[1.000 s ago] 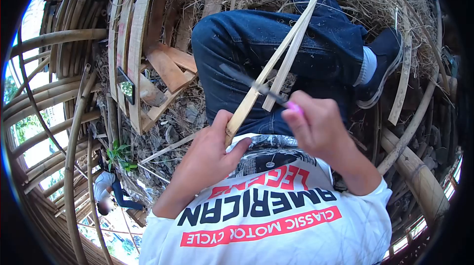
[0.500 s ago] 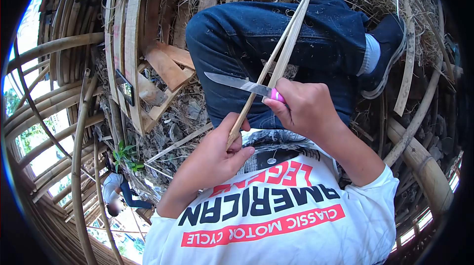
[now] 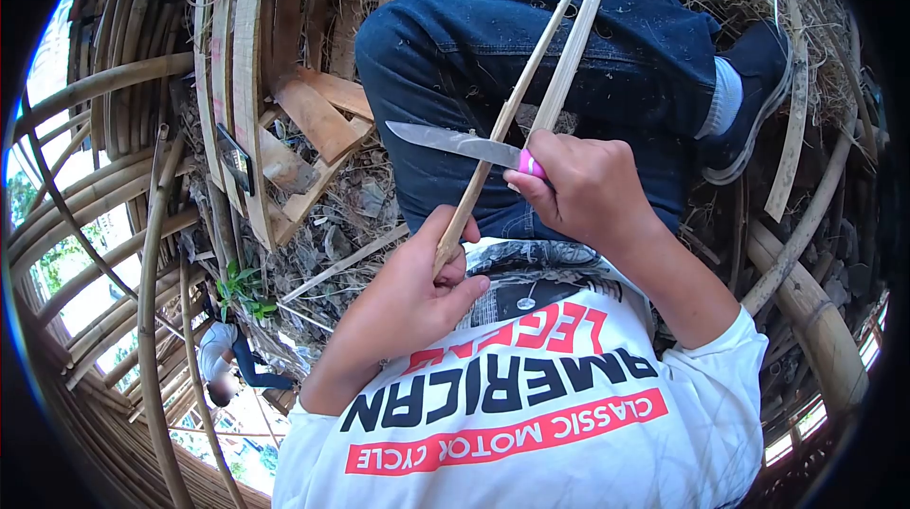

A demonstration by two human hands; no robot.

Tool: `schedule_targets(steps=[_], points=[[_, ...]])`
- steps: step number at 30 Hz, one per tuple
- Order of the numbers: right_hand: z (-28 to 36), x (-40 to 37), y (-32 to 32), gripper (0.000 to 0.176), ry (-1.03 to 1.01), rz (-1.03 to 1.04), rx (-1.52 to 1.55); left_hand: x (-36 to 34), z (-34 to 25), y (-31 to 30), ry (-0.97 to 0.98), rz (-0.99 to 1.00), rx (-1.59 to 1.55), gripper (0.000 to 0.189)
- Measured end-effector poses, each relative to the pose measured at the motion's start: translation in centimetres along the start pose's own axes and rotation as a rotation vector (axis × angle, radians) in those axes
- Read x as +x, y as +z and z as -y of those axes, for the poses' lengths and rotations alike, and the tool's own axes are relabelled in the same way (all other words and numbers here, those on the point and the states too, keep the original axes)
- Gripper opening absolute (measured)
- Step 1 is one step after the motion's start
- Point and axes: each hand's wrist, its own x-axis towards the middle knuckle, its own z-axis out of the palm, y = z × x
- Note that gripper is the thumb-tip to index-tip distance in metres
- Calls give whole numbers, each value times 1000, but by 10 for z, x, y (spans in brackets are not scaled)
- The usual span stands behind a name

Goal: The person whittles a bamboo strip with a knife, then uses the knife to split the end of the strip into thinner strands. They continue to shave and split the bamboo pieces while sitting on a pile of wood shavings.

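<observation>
A knife [image 3: 445, 140] with a pink handle is gripped in my right hand [image 3: 592, 182], its blade pointing left. The blade lies across a thin bamboo strip [image 3: 488, 151], which it touches near the middle of its length. Around the lower end of that strip, the fingers of my left hand [image 3: 417, 286] are closed. A second, wider pale strip [image 3: 573, 49] runs up from beside my right hand and meets the first near the top; its lower end is hidden behind that hand. Both strips pass over my bent leg in blue jeans [image 3: 445, 45].
Long wooden slats [image 3: 249, 82] lean at the left, with a phone [image 3: 234, 158] on them. Wood offcuts [image 3: 318, 116] lie beside my knee. Bent bamboo poles [image 3: 152, 319] form a wall on the left, and a thick bamboo pole [image 3: 815, 329] lies right. Another person [image 3: 220, 353] is beyond the poles.
The two strips have spread slightly further apart above the knife. The knife has shifted a little up and left along the strip. My left hand keeps nearly the same place.
</observation>
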Motion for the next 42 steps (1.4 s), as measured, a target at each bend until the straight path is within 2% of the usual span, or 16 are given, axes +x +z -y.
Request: schedule_targets(steps=[6,22,24,27,31,33,36,38,40,42], points=[[-1,3,4,36,-13,-13,-31,2,5,-3,45,-7,24,37],[-9,6,5,35,-36,-19,-50,1,7,-2,-2,-16,-16,36],[-15,7,6,34,-43,-94,-89,-1,10,-2,4,1,-31,37],[-47,13,4,35,104,-94,-182,-4,15,-2,-2,26,-55,37],[-78,27,-10,37,156,-92,-293,-10,12,-1,16,42,-64,38],[-89,31,-19,38,200,-139,-283,-13,7,2,-56,67,-107,39],[-97,32,-22,39,217,-159,-264,-9,13,3,-53,43,-136,41],[-80,32,-28,41,256,-168,-209,-10,15,0,-12,59,-119,38],[-59,28,-35,42,293,-153,-28,-7,17,-1,21,74,-106,35],[-28,21,-31,42,272,-63,99,-3,18,-2,-10,111,-166,36]])
